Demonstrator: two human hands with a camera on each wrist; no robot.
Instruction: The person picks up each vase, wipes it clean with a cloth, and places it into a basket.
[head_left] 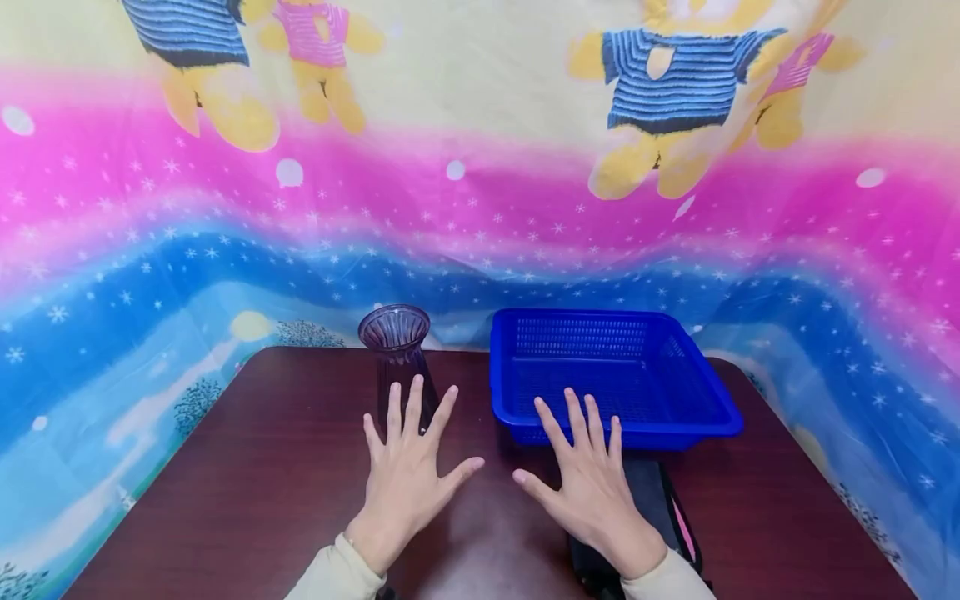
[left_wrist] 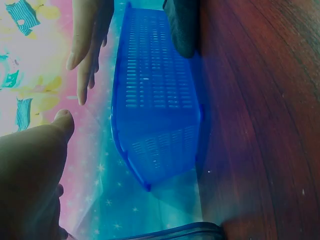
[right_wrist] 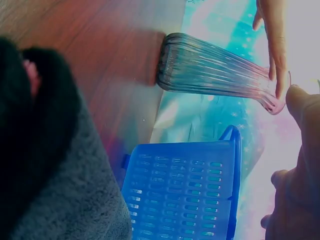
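My left hand (head_left: 408, 479) is held over the table with fingers spread, holding nothing. Behind its fingertips stands an upright purple ribbed glass vase (head_left: 395, 332) with a flared mouth; the hand overlaps its lower part in the head view. Also spread and bare, my right hand (head_left: 596, 492) hovers in front of a blue plastic basket (head_left: 697, 430). Below this hand lies a dark soft item (head_left: 651, 485) with a pink strip, partly hidden by the hand and sleeve. In the right wrist view its fuzzy dark surface (right_wrist: 75, 175) looms close.
A dark reddish-brown wooden table (head_left: 247, 483) carries everything. The basket has slotted walls (left_wrist: 155, 60) and sits at the back right, near the table's far edge. A colourful curtain (head_left: 465, 208) with printed bears hangs around the back and sides.
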